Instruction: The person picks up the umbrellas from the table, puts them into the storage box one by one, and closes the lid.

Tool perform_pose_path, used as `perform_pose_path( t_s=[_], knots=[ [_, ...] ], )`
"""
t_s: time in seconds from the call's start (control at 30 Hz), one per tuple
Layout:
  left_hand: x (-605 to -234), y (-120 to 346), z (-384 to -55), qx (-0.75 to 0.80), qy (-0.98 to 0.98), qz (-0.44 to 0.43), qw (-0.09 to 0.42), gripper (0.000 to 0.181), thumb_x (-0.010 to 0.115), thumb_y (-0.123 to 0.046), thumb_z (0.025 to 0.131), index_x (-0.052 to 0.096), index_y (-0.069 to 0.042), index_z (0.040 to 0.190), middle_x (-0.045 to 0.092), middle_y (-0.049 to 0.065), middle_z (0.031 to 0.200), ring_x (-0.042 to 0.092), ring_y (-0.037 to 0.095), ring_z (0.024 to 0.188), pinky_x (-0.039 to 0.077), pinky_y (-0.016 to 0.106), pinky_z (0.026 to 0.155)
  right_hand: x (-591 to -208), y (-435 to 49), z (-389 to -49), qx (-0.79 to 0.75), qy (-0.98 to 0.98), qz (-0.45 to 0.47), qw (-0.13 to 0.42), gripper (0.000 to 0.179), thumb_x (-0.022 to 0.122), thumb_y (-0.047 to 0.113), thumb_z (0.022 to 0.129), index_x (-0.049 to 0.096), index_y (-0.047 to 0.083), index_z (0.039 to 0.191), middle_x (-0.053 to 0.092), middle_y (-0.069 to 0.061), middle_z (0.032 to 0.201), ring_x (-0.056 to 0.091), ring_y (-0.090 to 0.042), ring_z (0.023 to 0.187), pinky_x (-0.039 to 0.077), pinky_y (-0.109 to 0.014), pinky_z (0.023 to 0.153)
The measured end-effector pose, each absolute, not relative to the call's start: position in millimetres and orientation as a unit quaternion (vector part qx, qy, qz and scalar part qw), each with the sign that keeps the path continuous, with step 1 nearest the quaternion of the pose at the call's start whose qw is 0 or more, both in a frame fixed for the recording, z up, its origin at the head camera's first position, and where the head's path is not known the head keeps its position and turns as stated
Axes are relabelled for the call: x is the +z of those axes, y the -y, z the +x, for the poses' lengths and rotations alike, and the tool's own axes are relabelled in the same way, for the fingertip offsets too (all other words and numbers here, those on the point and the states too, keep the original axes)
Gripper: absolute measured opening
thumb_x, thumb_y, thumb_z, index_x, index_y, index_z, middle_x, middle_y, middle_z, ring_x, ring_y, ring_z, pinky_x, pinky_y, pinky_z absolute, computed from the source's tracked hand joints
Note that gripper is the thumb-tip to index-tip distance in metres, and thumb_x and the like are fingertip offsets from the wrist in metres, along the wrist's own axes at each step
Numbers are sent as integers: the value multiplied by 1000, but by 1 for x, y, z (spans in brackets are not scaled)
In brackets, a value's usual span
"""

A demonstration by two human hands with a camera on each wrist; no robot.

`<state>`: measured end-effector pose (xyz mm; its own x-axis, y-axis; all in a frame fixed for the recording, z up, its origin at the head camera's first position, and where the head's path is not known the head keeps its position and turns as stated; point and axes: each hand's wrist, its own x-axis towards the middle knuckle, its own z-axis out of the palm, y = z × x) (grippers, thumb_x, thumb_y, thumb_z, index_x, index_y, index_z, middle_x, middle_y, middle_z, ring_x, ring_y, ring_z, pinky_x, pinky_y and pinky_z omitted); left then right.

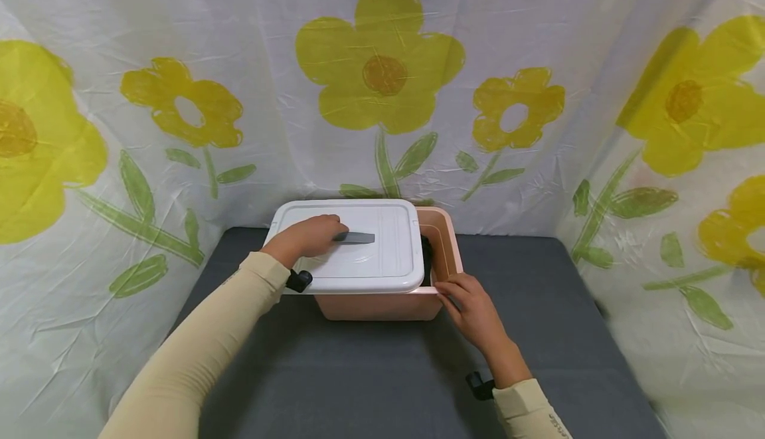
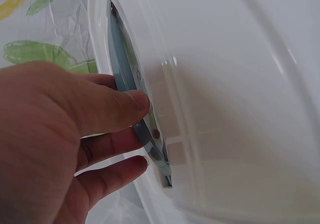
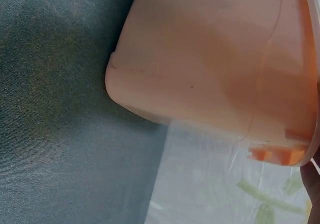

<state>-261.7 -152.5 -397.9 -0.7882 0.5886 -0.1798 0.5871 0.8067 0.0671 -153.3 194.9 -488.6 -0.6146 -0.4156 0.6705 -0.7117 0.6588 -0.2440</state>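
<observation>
A white lid lies over most of a pink storage bin, shifted left so the bin's right end is uncovered. My left hand pinches the grey handle on top of the lid; the left wrist view shows thumb and fingers around the handle. At the bin's front right corner, my right hand grips the rim with thumb and fingers. Only a sliver of its fingers shows in the right wrist view, beside the bin wall. Something black shows inside the uncovered end.
The bin stands on a dark grey table, near its back edge. Behind and on both sides hangs a white sheet printed with yellow flowers. Each wrist carries a small black camera mount.
</observation>
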Motion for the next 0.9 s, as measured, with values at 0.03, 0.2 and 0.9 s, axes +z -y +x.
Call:
perform_pose_path(
  t_s=[0.03, 0.2, 0.9],
  knots=[
    [-397, 151, -261, 2, -946, 311, 97, 28, 52, -5, 97, 64, -7, 122, 62, 13, 111, 60, 28, 108, 47, 43, 97, -489, -195, -153, 251, 862, 326, 296, 19, 70, 21, 88, 75, 8, 101, 66, -6, 99, 61, -26, 95, 52, -45, 86],
    [-397, 146, -261, -3, -945, 313, 95, 27, 49, -4, 98, 65, -8, 119, 62, 13, 109, 61, 29, 108, 47, 43, 96, -489, -194, -152, 249, 865, 311, 306, 28, 80, 10, 76, 73, 9, 103, 66, -7, 100, 61, -26, 96, 52, -44, 84],
    [-398, 121, -264, -3, -940, 329, 93, 29, 47, -3, 98, 64, -8, 121, 62, 14, 111, 60, 29, 109, 47, 42, 97, -485, -182, -152, 281, 877, 282, 268, 57, 82, 17, 75, 61, 14, 128, 56, -12, 135, 52, -32, 127, 51, -48, 90]
  ],
)
